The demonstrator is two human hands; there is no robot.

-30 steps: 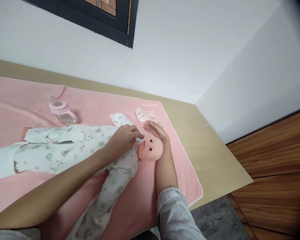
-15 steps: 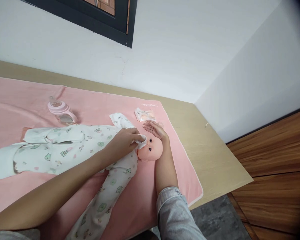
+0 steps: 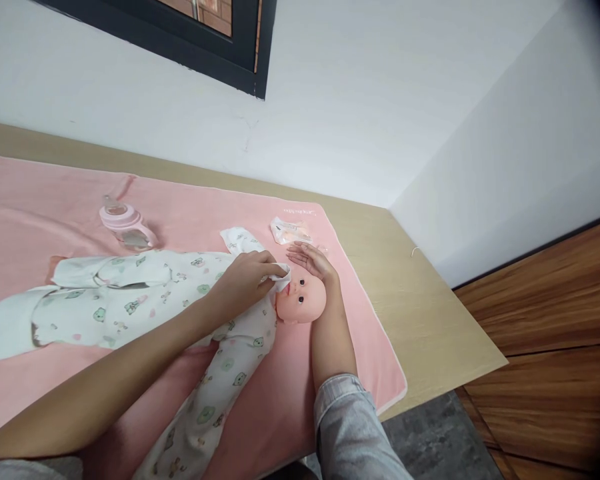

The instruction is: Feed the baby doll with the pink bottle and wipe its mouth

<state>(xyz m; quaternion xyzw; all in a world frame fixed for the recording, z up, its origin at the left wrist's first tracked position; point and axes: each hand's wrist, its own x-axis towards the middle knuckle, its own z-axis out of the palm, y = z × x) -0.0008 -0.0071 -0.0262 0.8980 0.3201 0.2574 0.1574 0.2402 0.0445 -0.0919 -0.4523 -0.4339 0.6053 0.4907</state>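
Note:
A baby doll (image 3: 307, 303) lies on its back in a white sleepsuit (image 3: 180, 270) printed with green and pink figures. My left hand (image 3: 247, 280) reaches over the chest and pinches a small white cloth (image 3: 281, 275) beside the mouth and chin. Whether the cloth touches the face, I cannot tell. Curved around the far side and top of the head is my right hand (image 3: 313, 259), its fingers stretched out and holding nothing. Just beyond those fingertips lies a clear plastic packet (image 3: 291, 231) with something pale orange inside.
A pink baby bottle (image 3: 127, 223) with a handle lies near the doll's legs. Everything rests on a pink blanket (image 3: 55, 200) over a wooden tabletop (image 3: 405, 287). White wall and a dark window frame (image 3: 220, 60) rise behind; wooden panels (image 3: 545, 320) stand at right.
The cloth in my left hand has shifted slightly off the doll's mouth towards the chin, so the mouth now shows. My right hand stays by the head.

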